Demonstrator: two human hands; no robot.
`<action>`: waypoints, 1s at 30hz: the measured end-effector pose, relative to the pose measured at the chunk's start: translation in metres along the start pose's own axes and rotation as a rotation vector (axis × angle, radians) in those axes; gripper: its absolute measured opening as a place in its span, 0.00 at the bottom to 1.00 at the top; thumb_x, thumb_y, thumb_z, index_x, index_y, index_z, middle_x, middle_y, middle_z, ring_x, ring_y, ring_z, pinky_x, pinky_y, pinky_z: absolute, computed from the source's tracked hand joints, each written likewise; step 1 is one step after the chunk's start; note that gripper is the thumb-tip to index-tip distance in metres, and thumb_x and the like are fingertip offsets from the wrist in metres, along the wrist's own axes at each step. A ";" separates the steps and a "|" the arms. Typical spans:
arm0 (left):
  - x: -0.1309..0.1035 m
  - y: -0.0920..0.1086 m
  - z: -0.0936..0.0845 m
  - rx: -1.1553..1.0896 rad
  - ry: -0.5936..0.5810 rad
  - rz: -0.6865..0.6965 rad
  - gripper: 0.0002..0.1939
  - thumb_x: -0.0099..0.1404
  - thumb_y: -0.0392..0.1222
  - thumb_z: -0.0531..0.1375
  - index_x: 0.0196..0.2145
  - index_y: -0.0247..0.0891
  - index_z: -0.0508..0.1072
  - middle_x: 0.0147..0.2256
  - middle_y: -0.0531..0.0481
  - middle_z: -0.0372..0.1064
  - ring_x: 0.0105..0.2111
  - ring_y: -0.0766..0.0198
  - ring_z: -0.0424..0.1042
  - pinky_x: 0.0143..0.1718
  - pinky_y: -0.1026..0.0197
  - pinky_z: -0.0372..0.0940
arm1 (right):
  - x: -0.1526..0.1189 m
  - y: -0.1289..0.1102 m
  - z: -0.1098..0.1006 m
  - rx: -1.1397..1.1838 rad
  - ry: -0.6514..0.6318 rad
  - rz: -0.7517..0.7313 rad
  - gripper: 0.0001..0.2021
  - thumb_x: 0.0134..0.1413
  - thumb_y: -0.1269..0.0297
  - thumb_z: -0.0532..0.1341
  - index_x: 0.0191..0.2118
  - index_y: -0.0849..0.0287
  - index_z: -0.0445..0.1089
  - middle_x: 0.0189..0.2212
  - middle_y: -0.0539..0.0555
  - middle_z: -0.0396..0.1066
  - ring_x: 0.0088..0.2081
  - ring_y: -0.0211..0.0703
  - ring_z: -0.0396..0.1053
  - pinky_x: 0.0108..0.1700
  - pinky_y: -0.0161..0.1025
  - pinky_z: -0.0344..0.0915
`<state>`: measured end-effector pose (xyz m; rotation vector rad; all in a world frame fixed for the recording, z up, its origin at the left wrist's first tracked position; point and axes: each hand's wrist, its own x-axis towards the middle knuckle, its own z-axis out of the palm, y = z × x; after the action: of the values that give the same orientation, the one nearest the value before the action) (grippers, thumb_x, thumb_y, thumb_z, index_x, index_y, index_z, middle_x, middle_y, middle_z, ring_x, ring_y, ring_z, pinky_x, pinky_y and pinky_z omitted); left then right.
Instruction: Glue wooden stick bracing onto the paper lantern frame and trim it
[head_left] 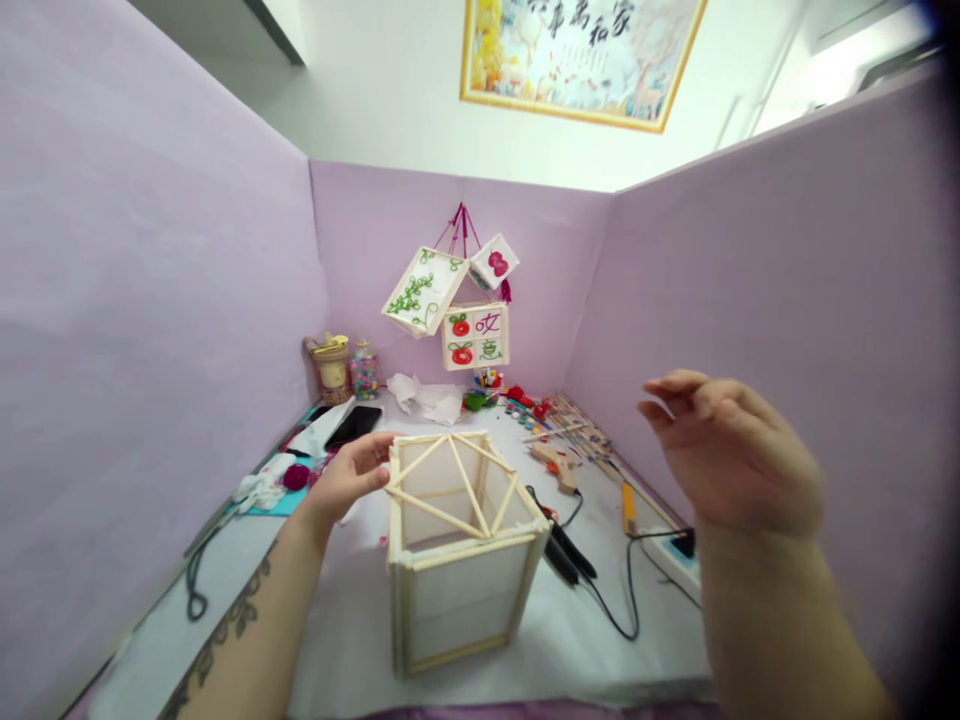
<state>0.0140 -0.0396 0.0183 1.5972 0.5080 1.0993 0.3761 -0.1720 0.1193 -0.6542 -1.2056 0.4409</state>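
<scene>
Here's the wooden box (517, 548), upright at the near middle of the table (341, 625); call it the clock's centre, twelve pointing away from the person. In at ten comes the left hand (349, 485), thumb and fingers closed about the top corner, gripping the rim. Between two and three hangs the right hand (739, 460), raised well apart from the box, fingers loosely curled, nothing visible between them.

How to play this hold well? Light pressure, I'd say: pinch the sturdy corner, spare the thin panel (469, 600), keep the base flat, and put no sideways push on the slanting sticks (467, 485). A second hand on the opposite edge would probably curb any twisting.

And what shapes! A squarish top, pale slim sticks cutting it into triangles, a smooth, whitish, see-through face in front, and rough white patches along the rim; glue or paper, can't tell. Out at two, a tan glue gun (556, 466) on its side; at three, just beside the box, a black-handled tool (564, 556), probably pliers. Deep at twelve, hanging boxes (431, 290) show curly green and red designs on white.
</scene>
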 end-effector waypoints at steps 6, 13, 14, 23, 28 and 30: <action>-0.001 -0.001 -0.002 -0.006 0.034 0.005 0.33 0.47 0.57 0.71 0.48 0.38 0.75 0.44 0.40 0.74 0.44 0.53 0.72 0.40 0.61 0.67 | -0.012 0.031 -0.016 -0.879 -0.556 0.079 0.11 0.52 0.56 0.61 0.27 0.55 0.74 0.39 0.57 0.73 0.41 0.51 0.71 0.46 0.50 0.68; 0.000 -0.004 -0.001 0.012 0.024 -0.008 0.32 0.48 0.58 0.70 0.48 0.38 0.75 0.42 0.41 0.75 0.42 0.54 0.73 0.39 0.62 0.67 | -0.039 0.002 0.047 -0.787 -0.696 -0.109 0.11 0.61 0.61 0.56 0.32 0.54 0.76 0.58 0.57 0.62 0.62 0.53 0.56 0.59 0.53 0.61; 0.000 -0.004 -0.001 0.019 0.021 -0.004 0.32 0.49 0.58 0.70 0.48 0.38 0.75 0.42 0.41 0.75 0.42 0.54 0.73 0.39 0.62 0.67 | -0.041 -0.003 0.055 -0.807 -0.752 -0.143 0.10 0.60 0.62 0.58 0.32 0.53 0.76 0.60 0.55 0.60 0.64 0.55 0.53 0.60 0.55 0.58; 0.000 -0.008 0.001 0.013 -0.022 0.021 0.32 0.50 0.58 0.69 0.49 0.36 0.74 0.45 0.39 0.74 0.42 0.53 0.74 0.42 0.59 0.68 | -0.040 -0.001 0.075 -0.878 -0.998 0.012 0.16 0.61 0.61 0.57 0.25 0.58 0.75 0.67 0.53 0.51 0.69 0.61 0.34 0.64 0.64 0.45; -0.001 -0.007 0.002 0.032 -0.012 0.014 0.32 0.51 0.58 0.68 0.48 0.35 0.74 0.45 0.37 0.74 0.42 0.52 0.74 0.42 0.58 0.68 | -0.042 0.001 0.075 -0.695 -0.889 0.170 0.10 0.56 0.61 0.62 0.26 0.57 0.76 0.65 0.55 0.55 0.68 0.60 0.43 0.64 0.62 0.49; -0.001 -0.006 0.002 0.043 -0.006 0.012 0.32 0.51 0.58 0.68 0.48 0.34 0.74 0.45 0.37 0.74 0.42 0.51 0.74 0.43 0.58 0.68 | -0.043 0.002 0.076 -0.649 -0.820 0.162 0.07 0.53 0.64 0.64 0.26 0.56 0.75 0.63 0.55 0.59 0.66 0.58 0.49 0.63 0.61 0.50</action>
<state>0.0163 -0.0388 0.0124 1.6430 0.5217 1.0991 0.2908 -0.1805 0.1036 -1.1933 -2.1236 0.4678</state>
